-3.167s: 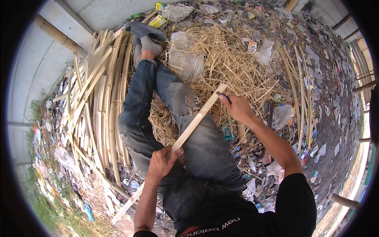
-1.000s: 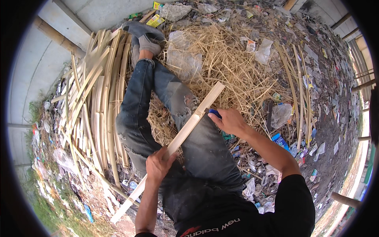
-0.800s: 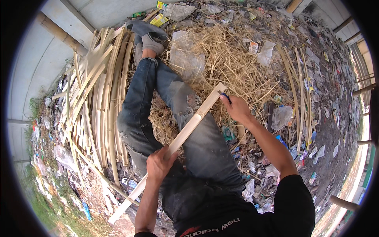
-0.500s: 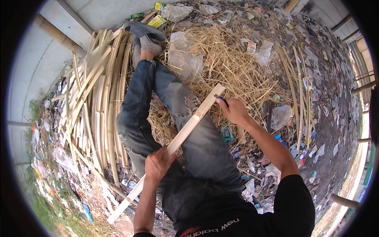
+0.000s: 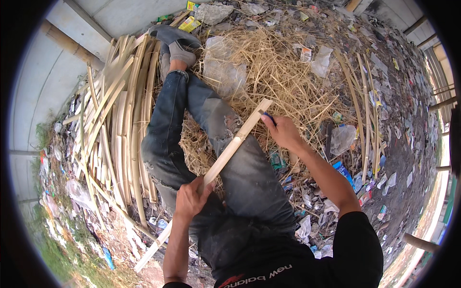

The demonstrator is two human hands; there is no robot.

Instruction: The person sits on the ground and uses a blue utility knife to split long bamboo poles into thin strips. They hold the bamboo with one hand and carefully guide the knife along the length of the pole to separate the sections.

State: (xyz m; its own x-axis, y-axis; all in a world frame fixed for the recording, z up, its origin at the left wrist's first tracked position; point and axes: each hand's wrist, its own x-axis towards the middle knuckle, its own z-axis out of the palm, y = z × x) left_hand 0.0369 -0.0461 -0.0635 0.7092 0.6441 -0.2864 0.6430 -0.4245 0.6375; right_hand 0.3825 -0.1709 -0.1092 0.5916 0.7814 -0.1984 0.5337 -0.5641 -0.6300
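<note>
The person sits on the ground, legs stretched out over a heap of dry straw (image 5: 283, 72), and a long pale bamboo slat (image 5: 225, 156) lies slantwise across the right thigh. The left hand (image 5: 189, 199) grips the slat near its middle, fingers wrapped tight around it. The right hand (image 5: 283, 132) sits up by the far end, fingers closed on a small blue-handled knife (image 5: 268, 117) that meets the slat's tip. That slat looks light and stiff to me, springy along its length, with split edges that could cut or splinter, so a firm hold mid-length, flat faces under the fingers, seems the safe place. To the left lies a stack of bamboo strips (image 5: 120, 129), curved and pale. Plastic litter (image 5: 355, 177) covers the dirt on the right.
</note>
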